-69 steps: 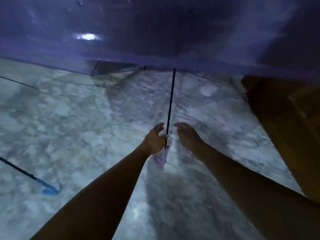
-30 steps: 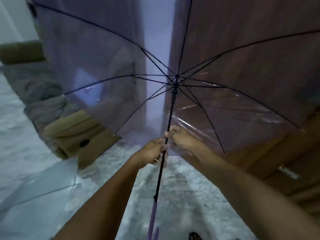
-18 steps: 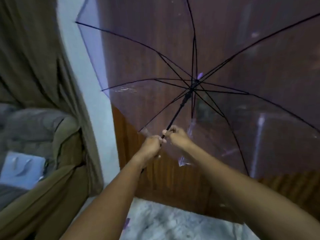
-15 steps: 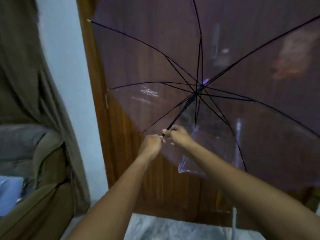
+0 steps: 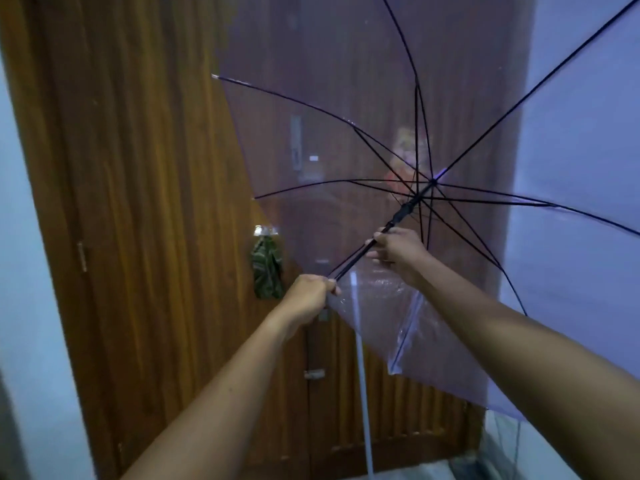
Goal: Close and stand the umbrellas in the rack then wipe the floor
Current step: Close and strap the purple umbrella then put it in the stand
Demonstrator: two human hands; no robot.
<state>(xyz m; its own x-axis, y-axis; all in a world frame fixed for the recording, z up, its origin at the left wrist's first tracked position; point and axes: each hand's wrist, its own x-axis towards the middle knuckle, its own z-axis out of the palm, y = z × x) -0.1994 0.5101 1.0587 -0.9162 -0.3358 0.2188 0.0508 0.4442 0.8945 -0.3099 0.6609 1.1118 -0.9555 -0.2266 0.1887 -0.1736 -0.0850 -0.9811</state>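
both hands' fingers closed on open umbrella [image 5: 346, 174] shaft: left hand [image 5: 306, 296], right hand [image 5: 398, 249] toward 1 o'clock. wooden door [image 5: 145, 202] close behind canopy, cloth [image 5: 266, 268] hanging at 9 o'clock.

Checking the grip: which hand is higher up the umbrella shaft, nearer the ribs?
The right hand, just below the black runner; the left hand grips lower down the shaft.

Both forearms are bare, with no sleeve showing anywhere along them. The left hand [image 5: 306, 295] and right hand [image 5: 401, 249] wear no gloves, rings or watch.
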